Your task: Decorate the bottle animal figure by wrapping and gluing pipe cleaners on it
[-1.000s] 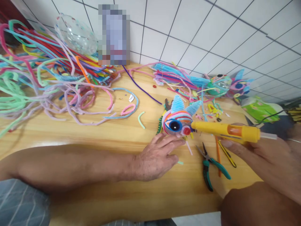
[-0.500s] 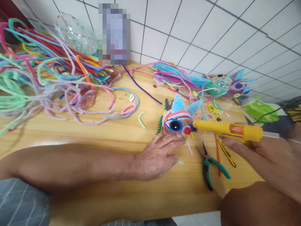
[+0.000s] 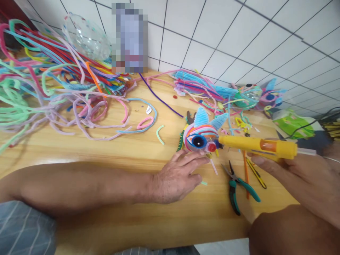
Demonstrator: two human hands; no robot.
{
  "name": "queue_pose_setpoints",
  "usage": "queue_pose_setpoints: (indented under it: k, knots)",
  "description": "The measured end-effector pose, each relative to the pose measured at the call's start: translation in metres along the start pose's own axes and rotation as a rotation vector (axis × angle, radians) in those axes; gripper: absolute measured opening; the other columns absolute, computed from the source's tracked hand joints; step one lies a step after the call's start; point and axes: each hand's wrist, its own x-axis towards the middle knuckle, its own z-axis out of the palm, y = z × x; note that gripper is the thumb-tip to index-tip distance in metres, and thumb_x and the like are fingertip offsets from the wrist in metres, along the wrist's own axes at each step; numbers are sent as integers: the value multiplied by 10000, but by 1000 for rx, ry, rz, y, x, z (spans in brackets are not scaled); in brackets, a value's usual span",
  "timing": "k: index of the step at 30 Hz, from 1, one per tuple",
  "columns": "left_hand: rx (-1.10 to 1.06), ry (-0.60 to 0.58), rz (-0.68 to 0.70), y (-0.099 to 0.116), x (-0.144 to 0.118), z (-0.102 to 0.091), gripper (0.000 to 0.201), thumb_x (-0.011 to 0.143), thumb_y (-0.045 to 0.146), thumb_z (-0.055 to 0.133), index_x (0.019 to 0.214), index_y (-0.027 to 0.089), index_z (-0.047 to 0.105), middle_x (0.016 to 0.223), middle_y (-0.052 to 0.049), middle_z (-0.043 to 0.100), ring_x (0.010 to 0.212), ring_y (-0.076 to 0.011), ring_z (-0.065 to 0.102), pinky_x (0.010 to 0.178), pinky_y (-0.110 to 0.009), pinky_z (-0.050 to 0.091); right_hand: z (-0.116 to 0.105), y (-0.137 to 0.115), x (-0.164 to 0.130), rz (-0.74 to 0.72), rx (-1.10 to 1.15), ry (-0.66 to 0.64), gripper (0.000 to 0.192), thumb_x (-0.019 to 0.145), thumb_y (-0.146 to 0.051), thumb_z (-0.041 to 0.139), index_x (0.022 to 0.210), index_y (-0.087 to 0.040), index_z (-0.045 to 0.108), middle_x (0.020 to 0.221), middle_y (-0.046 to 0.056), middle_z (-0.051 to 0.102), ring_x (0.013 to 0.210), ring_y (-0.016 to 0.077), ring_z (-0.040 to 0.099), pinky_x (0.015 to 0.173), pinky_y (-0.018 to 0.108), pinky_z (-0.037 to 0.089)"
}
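My left hand (image 3: 177, 177) grips the near side of a pipe-cleaner animal head (image 3: 198, 128), its fingers along the lower edge. The head has two light blue ears, striped coils, a large blue-and-black eye and a red nose. From the right, my right hand (image 3: 281, 173) is closed around a yellow hot glue gun (image 3: 252, 144). The gun's tip is at the head's right side, close to the nose; whether it touches is unclear. A clear glue stick (image 3: 306, 151) pokes out of its back end. Green-handled pliers (image 3: 236, 187) lie below the gun.
A large tangle of pipe cleaners (image 3: 53, 102) covers the left, below a clear plastic bottle (image 3: 86, 39). Bundled blue pipe cleaners (image 3: 204, 85) lie along the tiled wall. Finished-looking craft heads (image 3: 249, 95) and a green packet (image 3: 293, 124) are at right. A yellow cutter (image 3: 256, 173) lies near the pliers.
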Motion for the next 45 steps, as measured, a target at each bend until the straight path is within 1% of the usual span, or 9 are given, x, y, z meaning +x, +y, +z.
queue_pose_setpoints:
  k: [3, 7, 12, 18, 25, 29, 34, 39, 45]
  knots:
    - [5, -17, -2, 0, -1, 0, 205, 1063, 239, 623, 904, 218, 751, 1570, -81, 680, 1517, -276, 517, 1261, -486, 366, -2, -2, 0, -127, -196, -94, 744, 839, -974, 529, 454, -339, 556, 457, 69, 546, 448, 250, 525, 494, 432, 391]
    - [9, 20, 4, 0, 0, 0, 217, 1064, 238, 621, 890, 218, 749, 1538, -78, 704, 1501, -269, 531, 1242, -474, 382, -4, -6, -1, -163, -290, -77, 740, 929, -903, 428, 448, -343, 487, 439, 75, 524, 438, 282, 538, 500, 444, 401]
    - [7, 18, 2, 0, 0, 0, 217, 1063, 227, 619, 885, 214, 743, 1537, -79, 703, 1495, -270, 531, 1230, -476, 386, -2, -10, -2, -210, -267, -57, 634, 976, -766, 453, 516, -336, 527, 467, 68, 555, 452, 319, 581, 487, 439, 381]
    - [9, 26, 9, 0, 1, 0, 225, 1074, 240, 608, 898, 215, 745, 1530, -80, 709, 1496, -268, 533, 1228, -478, 400, 1, -7, -1, -243, -237, -30, 608, 986, -705, 492, 507, -332, 499, 457, 59, 528, 437, 303, 551, 502, 440, 387]
    - [3, 55, 9, 0, 1, -1, 253, 1084, 240, 587, 883, 213, 738, 1491, -82, 733, 1480, -263, 546, 1222, -473, 409, -1, -8, 0, -259, -260, -58, 651, 991, -752, 449, 496, -331, 488, 445, 66, 536, 424, 312, 567, 465, 436, 371]
    - [-3, 38, 6, -1, 0, 0, 224, 1077, 246, 611, 901, 212, 745, 1508, -85, 719, 1493, -266, 533, 1232, -475, 399, -1, -7, 0, -248, -256, -62, 658, 976, -783, 441, 488, -342, 467, 428, 60, 531, 398, 300, 546, 451, 439, 365]
    - [4, 23, 6, -1, 0, 1, 215, 1074, 240, 612, 915, 209, 754, 1523, -89, 708, 1504, -272, 523, 1236, -475, 400, 1, -9, -2, -224, -246, -22, 605, 981, -756, 437, 532, -356, 508, 459, 58, 560, 421, 306, 559, 464, 458, 381]
    - [-7, 8, -2, -1, 0, 2, 224, 1078, 244, 613, 916, 213, 766, 1536, -87, 700, 1525, -278, 509, 1251, -484, 392, 1, -12, -2, -237, -238, -31, 610, 975, -733, 447, 498, -355, 468, 430, 61, 526, 418, 306, 545, 457, 461, 377]
    - [-2, 37, 0, 0, 0, 3, 245, 1080, 237, 608, 890, 210, 759, 1517, -81, 714, 1510, -267, 523, 1244, -472, 395, 1, -8, -1, -271, -217, -31, 602, 975, -761, 463, 536, -355, 535, 452, 59, 556, 419, 311, 566, 425, 449, 348]
